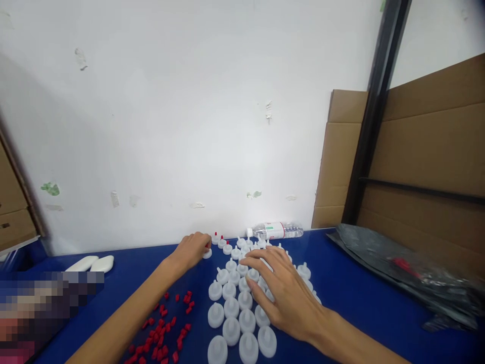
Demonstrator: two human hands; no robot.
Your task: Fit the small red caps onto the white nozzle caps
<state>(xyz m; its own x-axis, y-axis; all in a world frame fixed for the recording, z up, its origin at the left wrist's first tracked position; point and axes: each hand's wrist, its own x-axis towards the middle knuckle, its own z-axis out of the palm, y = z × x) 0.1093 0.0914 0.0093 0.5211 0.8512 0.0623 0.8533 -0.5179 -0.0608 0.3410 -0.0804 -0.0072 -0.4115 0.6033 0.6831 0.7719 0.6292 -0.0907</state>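
My left hand [194, 247] is at the far side of the blue table, its fingers pinched on a white nozzle cap [207, 254] whose top they hide. Just right of it, three white caps with red tips [222, 242] stand in a slanting row by the wall. My right hand [282, 285] is spread over a cluster of white nozzle caps [231, 307], thumb and fingers apart. Whether its fingertips touch any of them I cannot tell. Small red tip covers [161, 328] lie scattered below my left forearm.
A clear plastic bottle [275, 230] lies on its side against the white wall [212, 111]. Grey plastic bags [397, 273] sit at the right, beside cardboard [428, 151] and a dark metal post [373, 116]. Two white rounded objects [102, 264] lie at the left.
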